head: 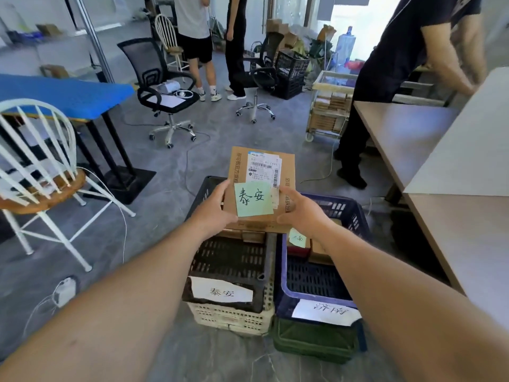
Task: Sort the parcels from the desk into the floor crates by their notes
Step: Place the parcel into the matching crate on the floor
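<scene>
Left hand (214, 210) grips the left edge of the flat cardboard parcel (242, 172), green note (253, 199) on top, held mid-frame over the black crate (228, 260), right hand (300, 210) clamps the right edge; looks stiff, light, non-slip, so edge hold seems fine; blue crate (316, 277) lower right.

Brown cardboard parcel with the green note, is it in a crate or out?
Out: left hand and right hand hold the brown cardboard parcel up over the black plastic crate.
</scene>
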{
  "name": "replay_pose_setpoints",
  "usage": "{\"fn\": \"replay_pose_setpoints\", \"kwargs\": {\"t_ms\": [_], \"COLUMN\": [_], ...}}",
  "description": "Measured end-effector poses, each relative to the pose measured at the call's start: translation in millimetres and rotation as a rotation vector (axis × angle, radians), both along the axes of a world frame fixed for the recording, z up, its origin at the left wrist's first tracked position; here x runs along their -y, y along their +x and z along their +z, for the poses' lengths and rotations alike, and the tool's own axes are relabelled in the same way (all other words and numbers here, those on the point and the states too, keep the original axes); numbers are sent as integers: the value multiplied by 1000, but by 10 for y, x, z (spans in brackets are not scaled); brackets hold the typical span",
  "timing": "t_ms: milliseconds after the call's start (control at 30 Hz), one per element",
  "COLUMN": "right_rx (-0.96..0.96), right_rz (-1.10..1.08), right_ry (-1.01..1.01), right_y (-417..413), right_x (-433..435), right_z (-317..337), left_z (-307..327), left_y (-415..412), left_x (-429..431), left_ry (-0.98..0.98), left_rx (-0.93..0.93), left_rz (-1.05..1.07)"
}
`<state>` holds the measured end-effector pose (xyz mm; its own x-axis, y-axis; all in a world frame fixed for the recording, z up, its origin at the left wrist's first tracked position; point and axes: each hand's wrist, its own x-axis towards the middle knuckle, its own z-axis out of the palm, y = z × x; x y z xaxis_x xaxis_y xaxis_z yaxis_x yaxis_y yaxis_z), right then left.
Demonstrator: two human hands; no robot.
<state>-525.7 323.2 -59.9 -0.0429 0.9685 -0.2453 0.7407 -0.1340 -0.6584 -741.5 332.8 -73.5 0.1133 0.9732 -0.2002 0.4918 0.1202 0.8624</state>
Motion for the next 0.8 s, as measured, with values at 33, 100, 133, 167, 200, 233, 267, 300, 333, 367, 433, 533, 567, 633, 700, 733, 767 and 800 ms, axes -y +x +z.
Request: {"fn": "replay_pose_setpoints", "kwargs": {"t_ms": [33, 100, 133, 167, 200, 233, 267, 300, 333, 367, 433, 533, 567, 633, 700, 733, 767, 800], "right_rx": [-3, -14, -20, -28, -26, -11, 8, 19, 23, 22, 16, -4, -10, -31, -42, -47, -52, -56], "right_rz": [-5, -10, -17, -25, -29, -26, -21, -15, -10, -4, 10, 41, 51, 52, 49, 47, 45, 43], "right_ry": [-1, -3, -5, -7, -10, -16, -28, -42, -54, -61, -70, -74, -76, -86, -93, -103, -113, -124], "right_y": [-87, -243, -314, -382, -441, -491, -531, -563, -589, -610, -636, -665, -674, -689, -694, -693, -689, -684], "right_x": [-73, -199, -254, -308, -359, -406, -453, -495, -542, -589, -694, -878, -942, -1080, -1221, -1290, -1354, -1406], "right_z": [-23, -74, -98, -122, -156, -197, -249, -304, -364, -427, -554, -759, -821, -923, -1011, -1059, -1117, -1187], "left_z": [-22, -60, -82, -108, -136, -173, -215, -268, -319, -378, -488, -656, -702, -776, -848, -898, -965, -1046], "left_y": [-95, -257, -329, -393, -450, -496, -537, -567, -592, -615, -653, -710, -725, -747, -760, -766, -772, -779], "left_x": [-79, -218, -286, -354, -408, -454, -486, -518, -549, -590, -684, -825, -868, -978, -1125, -1203, -1277, -1334], "left_ry": [2, 2, 1, 0, -5, -12, -20, -30, -42, -56, -84, -110, -120, -141, -152, -161, -168, -181], "left_rx": [-9, -13, -12, -13, -19, -22, -27, -30, -37, -45, -61, -91, -103, -122, -152, -165, -170, -173], "left_rz": [-3, -9, -11, -14, -16, -18, -19, -19, -19, -21, -24, -15, -10, -1, -10, -16, -22, -28]}}
